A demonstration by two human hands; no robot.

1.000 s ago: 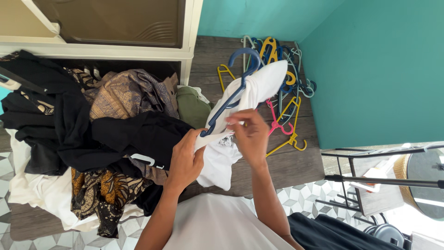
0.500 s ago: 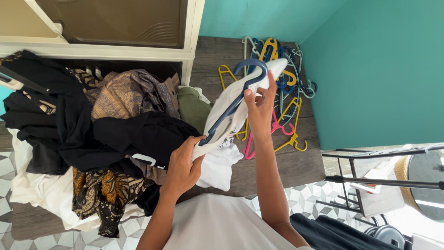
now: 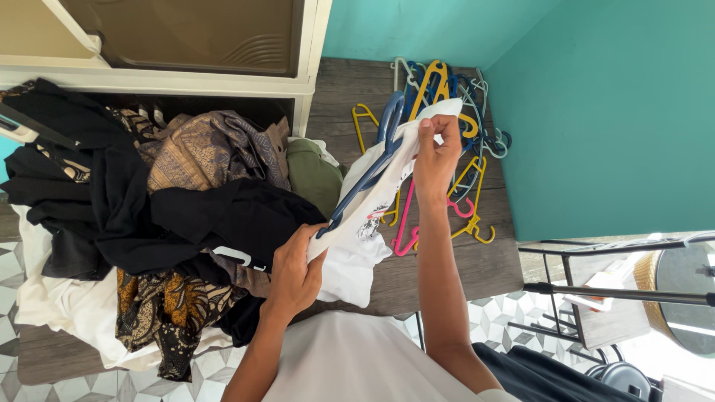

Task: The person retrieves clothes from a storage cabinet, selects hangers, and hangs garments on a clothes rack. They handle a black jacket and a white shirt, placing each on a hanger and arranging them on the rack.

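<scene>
A white shirt (image 3: 356, 253) with a small dark print hangs stretched between both hands. A blue hanger (image 3: 372, 165) lies along it, partly inside the cloth. My left hand (image 3: 294, 274) grips the shirt's lower end, close to the black garment (image 3: 223, 219) on the clothes heap. My right hand (image 3: 438, 152) pinches the shirt's upper edge, raised over the pile of coloured hangers (image 3: 447, 112) on the wooden floor.
A big heap of clothes, black, brown patterned (image 3: 208, 145), olive (image 3: 313, 175) and white (image 3: 67, 313), fills the left. A cream cabinet (image 3: 171, 45) stands behind it. Teal walls (image 3: 611, 112) close the right. A black metal rack (image 3: 618, 294) stands at lower right.
My right hand has risen and moved away, pulling the white shirt out long over the blue hanger. My left hand has dropped slightly, holding the other end.
</scene>
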